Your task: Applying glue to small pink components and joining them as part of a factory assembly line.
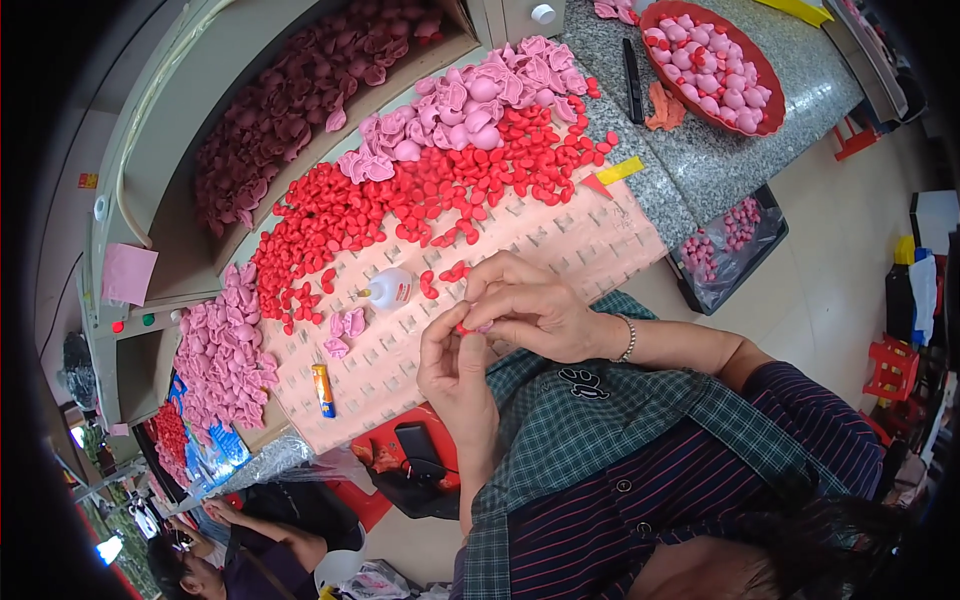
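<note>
My left hand (456,362) and my right hand (540,312) meet at the near edge of a pale pink mat (400,340). The left fingertips pinch a small red piece (462,328). Against it, the right fingers close on a small pink piece (485,326), partly hidden by the fingertips. Just beyond the hands lie a few loose red bean-shaped pieces (429,285). A white squeeze bottle (388,288) with a narrow tip lies on its side. Beside it are a few pink ruffled pieces (344,332).
Piles of red pieces (340,205) and pink pieces (460,110) line the mat's far side. A red bowl (770,95) holds pink-and-red pieces. A glue stick (323,390) lies on the mat's left. A black tray (690,290) stands right. Another person (270,560) sits lower left.
</note>
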